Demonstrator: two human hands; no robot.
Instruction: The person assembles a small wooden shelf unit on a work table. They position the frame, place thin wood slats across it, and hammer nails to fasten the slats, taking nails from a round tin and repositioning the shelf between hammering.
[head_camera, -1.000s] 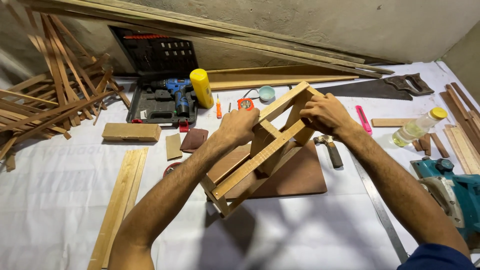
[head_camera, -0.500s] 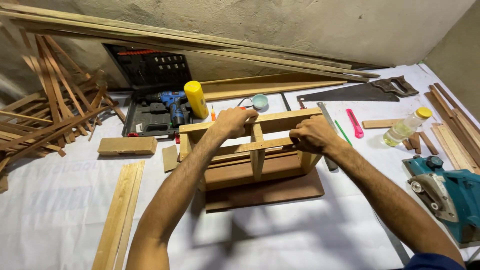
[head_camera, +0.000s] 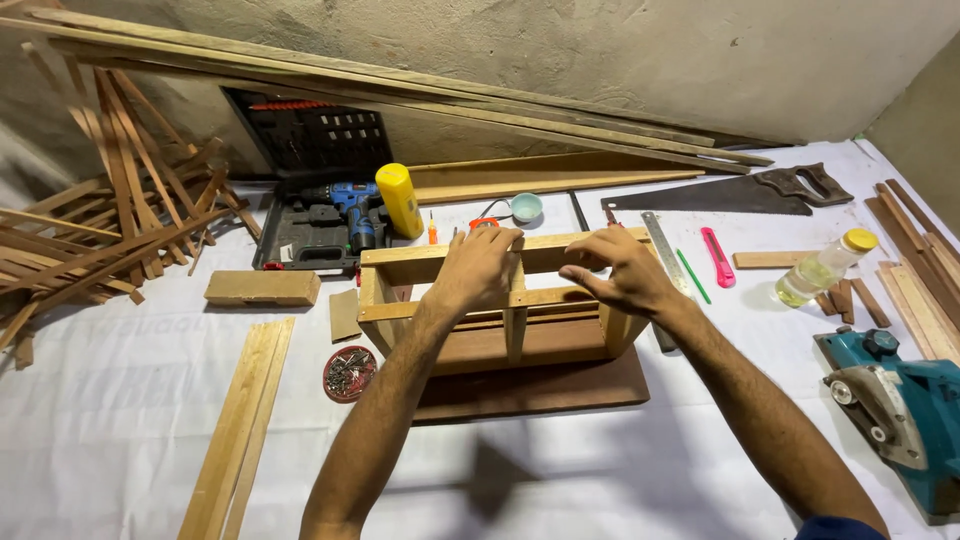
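The wooden frame (head_camera: 500, 300), tilted on edge a second ago, now stands level on the brown board (head_camera: 540, 390). The left hand (head_camera: 480, 270) rests on its top rail; the right hand (head_camera: 615, 275) has loosened, fingers spread.

Pale wooden frame (head_camera: 500, 300), yellow bottle (head_camera: 399, 200) — blue drill (head_camera: 352, 208), teal planer (head_camera: 900, 400)
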